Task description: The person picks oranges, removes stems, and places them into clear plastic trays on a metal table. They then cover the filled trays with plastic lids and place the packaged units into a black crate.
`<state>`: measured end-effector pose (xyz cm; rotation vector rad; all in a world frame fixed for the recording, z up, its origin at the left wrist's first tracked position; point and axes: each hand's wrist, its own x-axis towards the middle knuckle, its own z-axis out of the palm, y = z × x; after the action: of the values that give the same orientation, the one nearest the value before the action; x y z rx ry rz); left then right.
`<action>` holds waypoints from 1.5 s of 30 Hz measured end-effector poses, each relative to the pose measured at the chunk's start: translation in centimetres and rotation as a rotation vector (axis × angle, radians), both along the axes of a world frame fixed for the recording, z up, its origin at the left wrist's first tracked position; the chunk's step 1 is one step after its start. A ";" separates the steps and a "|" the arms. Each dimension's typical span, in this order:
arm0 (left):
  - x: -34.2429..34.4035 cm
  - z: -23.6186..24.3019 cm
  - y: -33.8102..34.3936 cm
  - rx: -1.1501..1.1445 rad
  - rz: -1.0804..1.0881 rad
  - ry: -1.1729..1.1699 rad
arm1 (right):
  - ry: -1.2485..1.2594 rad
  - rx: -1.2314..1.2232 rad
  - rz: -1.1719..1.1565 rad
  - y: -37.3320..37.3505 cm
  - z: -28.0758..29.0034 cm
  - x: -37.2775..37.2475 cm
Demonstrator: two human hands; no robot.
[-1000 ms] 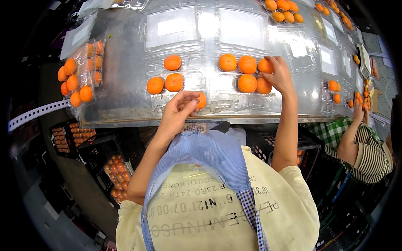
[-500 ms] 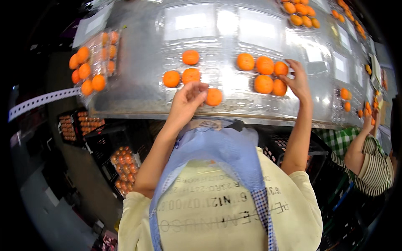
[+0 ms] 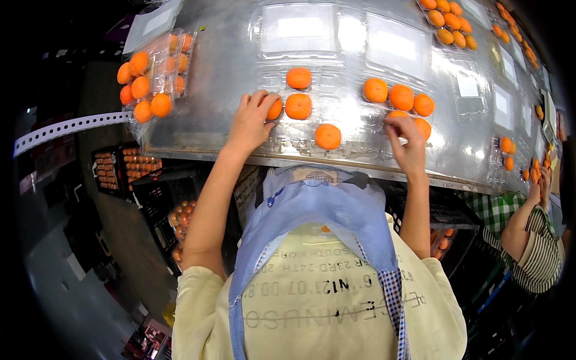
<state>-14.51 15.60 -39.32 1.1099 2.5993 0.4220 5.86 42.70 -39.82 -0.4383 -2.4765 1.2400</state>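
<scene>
My left hand (image 3: 251,122) has its fingers curled round an orange (image 3: 273,107) in a clear plastic tray (image 3: 324,80); two more oranges (image 3: 298,105) sit beside it, and another (image 3: 327,136) lies lower, right of the hand. My right hand (image 3: 407,143) is bent over the lower-left orange (image 3: 397,113) of a group in the right-hand tray, its fingertips on it and partly hiding it. Three oranges (image 3: 402,96) form the row above, and one (image 3: 422,126) sits just right of my fingers.
Filled trays (image 3: 161,104) stand at the left end of the steel table (image 3: 222,72), others (image 3: 452,21) at the far right, with lidded empty trays (image 3: 298,28) behind. Crates of fruit (image 3: 111,171) sit below. A co-worker's arm (image 3: 516,231) is at the right.
My left hand has moved left and up from the lower orange to the upper-left one. My right hand has dropped from the upper-right orange to the lower-left one. The camera view has shifted.
</scene>
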 end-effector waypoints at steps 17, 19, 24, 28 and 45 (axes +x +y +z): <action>-2.0 -0.1 -1.0 0.062 0.005 -0.056 | 0.055 -0.577 -0.751 7.4 -8.8 5.6; -2.4 -0.3 -1.7 0.083 0.044 -0.074 | 0.025 -0.605 -0.766 6.4 -8.4 4.6; -3.5 -1.3 -3.5 0.165 0.126 -0.166 | 0.074 -0.368 -0.702 3.7 -9.1 2.0; -3.6 -0.9 -4.9 0.424 0.253 -0.383 | 0.079 -0.380 -0.669 3.0 -8.8 0.9; 5.7 2.6 1.7 1.062 0.497 -1.913 | 0.055 -0.502 -0.583 4.6 -10.5 1.2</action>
<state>-8.84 17.27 -36.73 -0.1525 0.6986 1.8170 7.03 47.33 -50.28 -1.1336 -1.7600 1.5496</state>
